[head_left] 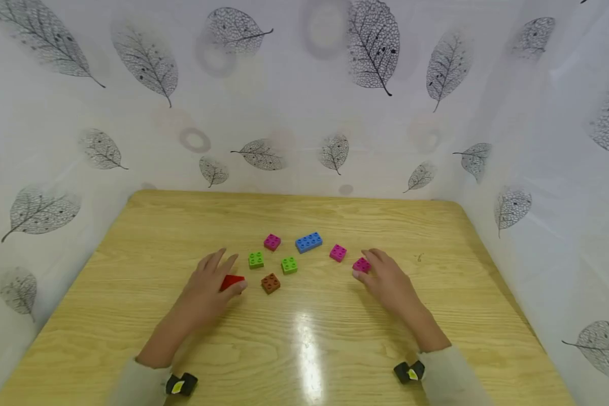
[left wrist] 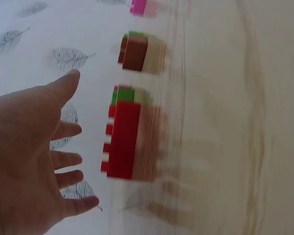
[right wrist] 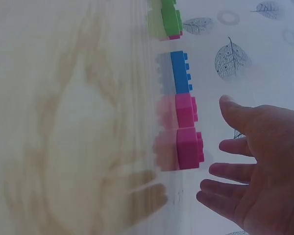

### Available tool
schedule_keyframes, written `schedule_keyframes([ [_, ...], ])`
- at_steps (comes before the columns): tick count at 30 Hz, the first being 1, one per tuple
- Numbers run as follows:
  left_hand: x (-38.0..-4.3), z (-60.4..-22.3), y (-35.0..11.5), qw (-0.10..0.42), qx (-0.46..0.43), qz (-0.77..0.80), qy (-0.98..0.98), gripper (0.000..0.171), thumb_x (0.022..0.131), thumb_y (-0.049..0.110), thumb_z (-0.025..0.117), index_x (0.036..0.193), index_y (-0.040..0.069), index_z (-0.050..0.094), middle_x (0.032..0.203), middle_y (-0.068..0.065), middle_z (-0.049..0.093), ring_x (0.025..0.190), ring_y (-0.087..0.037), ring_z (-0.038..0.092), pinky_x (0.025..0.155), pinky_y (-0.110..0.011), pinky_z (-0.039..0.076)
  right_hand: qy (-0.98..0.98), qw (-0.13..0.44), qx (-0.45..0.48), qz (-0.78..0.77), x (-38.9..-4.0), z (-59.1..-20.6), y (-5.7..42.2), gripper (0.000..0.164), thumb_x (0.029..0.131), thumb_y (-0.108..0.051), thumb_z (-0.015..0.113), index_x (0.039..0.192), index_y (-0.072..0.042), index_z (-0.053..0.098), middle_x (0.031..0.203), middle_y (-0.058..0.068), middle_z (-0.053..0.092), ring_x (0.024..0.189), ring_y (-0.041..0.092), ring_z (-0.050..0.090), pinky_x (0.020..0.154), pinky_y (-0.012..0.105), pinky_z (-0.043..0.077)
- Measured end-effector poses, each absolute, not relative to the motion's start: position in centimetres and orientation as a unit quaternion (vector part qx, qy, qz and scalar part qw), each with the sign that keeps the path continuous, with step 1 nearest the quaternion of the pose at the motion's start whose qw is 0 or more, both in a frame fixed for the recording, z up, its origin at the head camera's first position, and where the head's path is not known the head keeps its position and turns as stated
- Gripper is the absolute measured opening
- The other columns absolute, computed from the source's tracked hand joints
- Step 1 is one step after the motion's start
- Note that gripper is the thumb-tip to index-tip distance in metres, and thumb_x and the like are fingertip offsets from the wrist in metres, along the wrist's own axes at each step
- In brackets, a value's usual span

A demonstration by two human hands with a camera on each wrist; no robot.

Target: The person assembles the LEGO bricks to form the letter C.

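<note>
My left hand [head_left: 208, 287] hovers over a red toy brick [head_left: 232, 281], its fingers spread and partly covering it in the head view. In the left wrist view the red brick [left wrist: 123, 141] stands on the table, with a gap between it and the fingertips. My right hand [head_left: 389, 282] reaches over a magenta brick [head_left: 361, 264], fingers relaxed and apart. The right wrist view shows this magenta brick [right wrist: 188, 149] on the table, close to the fingertips but not gripped. A second magenta brick [head_left: 338, 252] lies just beyond it.
Between the hands lie a brown brick [head_left: 270, 283], two green bricks [head_left: 256, 260], a blue brick [head_left: 309, 242] and another magenta brick [head_left: 272, 242]. They sit on a wooden table [head_left: 304, 327]. A white leaf-patterned curtain [head_left: 284, 113] surrounds the table's back and sides.
</note>
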State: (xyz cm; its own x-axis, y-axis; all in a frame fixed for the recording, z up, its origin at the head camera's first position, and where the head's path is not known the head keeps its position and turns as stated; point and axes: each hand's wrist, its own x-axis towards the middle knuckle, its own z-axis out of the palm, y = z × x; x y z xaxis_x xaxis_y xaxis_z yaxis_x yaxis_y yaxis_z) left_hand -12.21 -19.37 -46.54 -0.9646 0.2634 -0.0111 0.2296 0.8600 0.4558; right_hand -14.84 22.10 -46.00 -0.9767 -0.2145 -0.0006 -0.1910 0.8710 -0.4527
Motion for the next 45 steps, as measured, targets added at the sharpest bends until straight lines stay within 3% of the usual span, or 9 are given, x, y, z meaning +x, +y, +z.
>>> schedule_keyframes([
  [6,-12.3,-46.5,-21.6,0.044,0.114,0.268,0.956,0.072,0.101,0.054,0.053,0.155,0.010,0.038,0.162,-0.020,0.028,0.146,-0.047,0.021,0.110,-0.069,0.030,0.957,0.050,-0.099,-0.267,-15.5,-46.5,23.1,0.063,0.100,-0.041,0.062,0.149,-0.006,0.047,0.152,0.023,0.045,0.138,0.047,0.042,0.109,0.063,0.037],
  [13,-12.3,-46.7,-23.4,0.062,0.115,0.335,0.933,0.066,0.100,0.047,0.059,0.148,0.004,0.046,0.154,-0.024,0.042,0.140,-0.049,0.029,0.108,-0.069,0.029,0.954,0.032,-0.114,-0.274,-16.3,-47.0,23.9,0.051,0.097,-0.031,0.068,0.138,-0.003,0.058,0.137,0.023,0.059,0.129,0.042,0.054,0.105,0.057,0.044],
  [22,-13.1,-47.6,-24.5,0.081,0.147,0.388,0.906,0.057,0.094,0.025,0.072,0.141,-0.004,0.054,0.140,-0.026,0.056,0.129,-0.046,0.052,0.103,-0.061,0.043,0.953,0.033,-0.113,-0.278,-16.8,-47.2,23.9,0.048,0.093,-0.028,0.074,0.132,-0.002,0.063,0.124,0.017,0.067,0.118,0.036,0.060,0.100,0.054,0.048],
  [29,-13.3,-47.7,-24.4,0.086,0.148,0.380,0.909,0.047,0.094,0.014,0.072,0.136,0.000,0.059,0.136,-0.023,0.060,0.130,-0.046,0.051,0.104,-0.062,0.042,0.956,0.042,-0.108,-0.270,-16.9,-47.0,23.6,0.045,0.093,-0.026,0.074,0.131,-0.004,0.064,0.118,0.014,0.068,0.108,0.029,0.061,0.093,0.050,0.050],
  [34,-13.2,-47.7,-24.3,0.095,0.139,0.377,0.911,0.041,0.094,0.015,0.072,0.132,0.004,0.063,0.134,-0.020,0.062,0.130,-0.045,0.050,0.105,-0.062,0.040,0.954,0.045,-0.114,-0.272,-16.8,-46.9,23.4,0.041,0.094,-0.020,0.073,0.131,-0.004,0.064,0.114,0.012,0.068,0.096,0.023,0.059,0.085,0.043,0.051],
  [45,-12.3,-47.7,-23.5,0.119,0.129,0.397,0.901,0.038,0.094,0.026,0.073,0.127,0.009,0.065,0.133,-0.015,0.062,0.132,-0.042,0.050,0.107,-0.062,0.038,0.944,0.059,-0.119,-0.301,-16.4,-47.2,23.3,0.045,0.093,-0.020,0.073,0.134,-0.003,0.062,0.108,0.008,0.066,0.091,0.019,0.057,0.078,0.035,0.049],
])
